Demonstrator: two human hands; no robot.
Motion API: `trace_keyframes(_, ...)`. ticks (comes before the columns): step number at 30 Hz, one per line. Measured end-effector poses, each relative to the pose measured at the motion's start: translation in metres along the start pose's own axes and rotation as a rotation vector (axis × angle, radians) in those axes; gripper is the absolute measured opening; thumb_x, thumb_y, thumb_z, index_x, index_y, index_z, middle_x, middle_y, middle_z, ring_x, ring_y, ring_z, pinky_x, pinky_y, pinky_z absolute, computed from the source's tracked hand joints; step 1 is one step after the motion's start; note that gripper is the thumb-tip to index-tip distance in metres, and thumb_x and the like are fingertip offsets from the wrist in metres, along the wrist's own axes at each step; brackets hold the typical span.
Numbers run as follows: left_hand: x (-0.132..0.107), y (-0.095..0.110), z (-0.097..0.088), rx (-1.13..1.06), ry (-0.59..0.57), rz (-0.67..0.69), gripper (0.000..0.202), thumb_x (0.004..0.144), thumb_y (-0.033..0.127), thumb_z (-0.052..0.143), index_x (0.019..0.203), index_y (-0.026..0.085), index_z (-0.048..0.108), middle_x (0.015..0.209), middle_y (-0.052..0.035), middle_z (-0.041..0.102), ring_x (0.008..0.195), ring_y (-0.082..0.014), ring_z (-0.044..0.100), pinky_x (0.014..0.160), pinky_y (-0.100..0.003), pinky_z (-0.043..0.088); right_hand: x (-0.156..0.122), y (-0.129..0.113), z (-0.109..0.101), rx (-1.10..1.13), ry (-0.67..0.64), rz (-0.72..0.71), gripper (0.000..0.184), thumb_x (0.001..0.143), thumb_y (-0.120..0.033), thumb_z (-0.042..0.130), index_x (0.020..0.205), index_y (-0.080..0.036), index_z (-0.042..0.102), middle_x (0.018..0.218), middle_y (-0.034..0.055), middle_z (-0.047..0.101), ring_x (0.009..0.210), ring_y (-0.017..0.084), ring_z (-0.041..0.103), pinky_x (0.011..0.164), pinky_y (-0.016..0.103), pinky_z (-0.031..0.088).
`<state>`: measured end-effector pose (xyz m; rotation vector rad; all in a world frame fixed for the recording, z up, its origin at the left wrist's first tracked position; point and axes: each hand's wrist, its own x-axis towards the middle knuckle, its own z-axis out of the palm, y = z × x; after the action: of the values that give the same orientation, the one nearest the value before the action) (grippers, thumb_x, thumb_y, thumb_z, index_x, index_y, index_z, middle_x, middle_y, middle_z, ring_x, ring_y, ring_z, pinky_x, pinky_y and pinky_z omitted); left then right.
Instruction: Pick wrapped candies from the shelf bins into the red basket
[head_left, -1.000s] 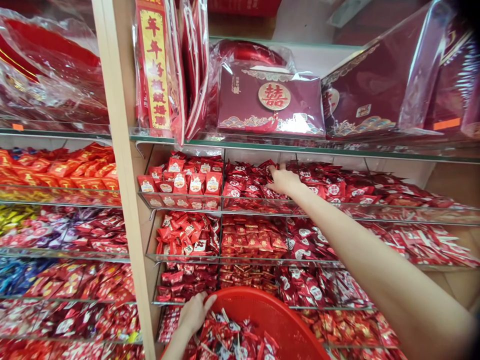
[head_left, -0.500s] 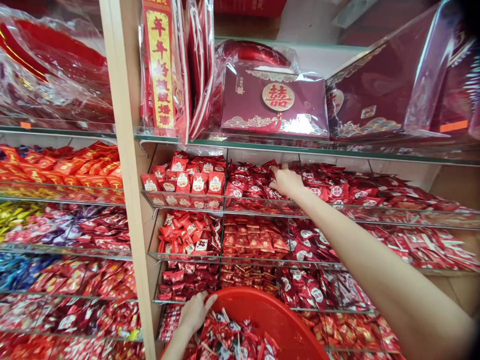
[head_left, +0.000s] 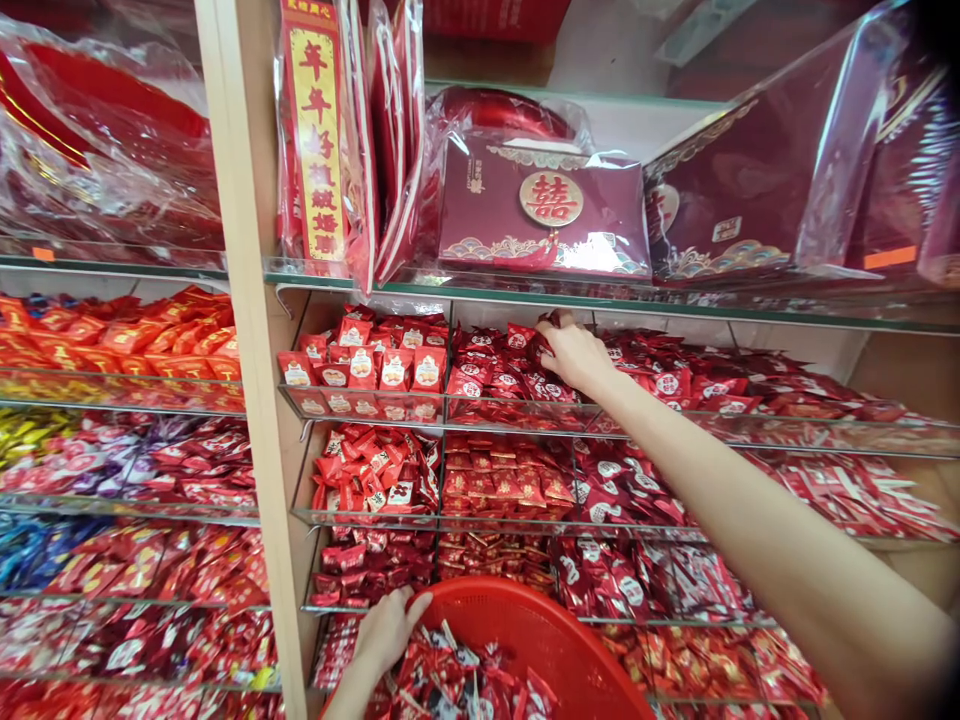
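Observation:
My left hand [head_left: 384, 632] is closed on the rim of a red plastic basket [head_left: 559, 635], thumb over the edge. Inside the basket lie many small wrapped sweets [head_left: 457, 685], mostly red, some with white and dark parts. Reaching up to the right, my right hand [head_left: 576, 355] is in a shelf compartment of dark red wrapped sweets [head_left: 487, 375] with round white labels. Its fingers are curled around dark red wrappers; how many is hidden by the hand.
Glass shelves with clear front lips [head_left: 517, 410] and thin dividers hold rows of wrapped sweets. A wooden upright [head_left: 251, 400] separates the left shelves. Above stand purple boxes [head_left: 495, 215] in plastic and a red banner packet [head_left: 319, 150].
My right hand has shifted slightly, its fingers curling in and raising dark red wrappers. My left hand stays on the basket rim. The view has moved a little.

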<state>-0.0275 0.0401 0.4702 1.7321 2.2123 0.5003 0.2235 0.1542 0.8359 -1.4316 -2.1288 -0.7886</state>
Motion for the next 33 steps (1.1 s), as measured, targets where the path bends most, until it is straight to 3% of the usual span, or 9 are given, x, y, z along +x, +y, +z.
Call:
trace_keyframes(4,0.0,-0.001,0.001,-0.007,-0.003,0.01,0.051,0.083,0.058,0.024,0.092,0.022,0.059,0.092,-0.0086,0.069,0.091,-0.0225,0.063,0.07,-0.027,0.042,-0.006,0.003,0.0,-0.017,0.042,-0.118,0.038,0.084,-0.029,0.045,0.122,-0.028,0.038,0.13,0.0118,0.031,0.102,0.028,0.049,0.073,0.036,0.046)
trace_keyframes(13,0.005,-0.009,0.009,-0.026,0.01,0.022,0.052,0.082,0.062,0.024,0.091,0.023,0.058,0.09,-0.0073,0.069,0.089,-0.0214,0.063,0.07,-0.026,0.042,-0.016,-0.003,-0.002,-0.03,0.062,-0.152,0.04,0.089,-0.024,0.031,0.127,-0.034,0.03,0.138,0.0077,0.021,0.109,0.028,0.038,0.071,0.038,0.047)
trace_keyframes(24,0.003,-0.006,0.005,-0.018,0.004,0.025,0.052,0.083,0.06,0.023,0.091,0.023,0.058,0.091,-0.0068,0.07,0.091,-0.0206,0.063,0.071,-0.024,0.041,-0.03,0.0,-0.006,-0.021,0.151,-0.233,0.045,0.088,-0.02,0.03,0.131,-0.034,0.028,0.142,0.0064,0.017,0.115,0.03,0.032,0.067,0.039,0.052)
trace_keyframes(28,0.001,-0.003,0.002,0.003,-0.002,0.027,0.053,0.083,0.06,0.022,0.09,0.022,0.059,0.09,-0.0072,0.069,0.088,-0.02,0.064,0.068,-0.023,0.041,-0.059,-0.007,-0.011,0.11,0.173,-0.111,0.051,0.086,-0.026,0.04,0.133,-0.037,0.025,0.144,0.0027,0.014,0.123,0.033,0.025,0.077,0.045,0.05)
trace_keyframes(31,0.001,-0.003,0.002,0.016,-0.01,0.017,0.054,0.083,0.06,0.022,0.093,0.022,0.059,0.09,-0.0075,0.07,0.088,-0.0209,0.063,0.068,-0.025,0.041,-0.102,-0.023,-0.007,0.324,0.192,0.041,0.05,0.084,-0.032,0.044,0.132,-0.036,0.03,0.141,0.0039,0.019,0.126,0.033,0.024,0.087,0.05,0.044)
trace_keyframes(33,0.001,-0.002,0.002,0.017,-0.013,0.012,0.055,0.083,0.061,0.023,0.097,0.021,0.059,0.093,-0.0084,0.069,0.09,-0.0213,0.063,0.069,-0.025,0.041,-0.139,-0.039,0.006,0.556,0.196,0.118,0.046,0.083,-0.037,0.046,0.128,-0.034,0.036,0.14,0.0052,0.021,0.125,0.031,0.027,0.09,0.049,0.042)
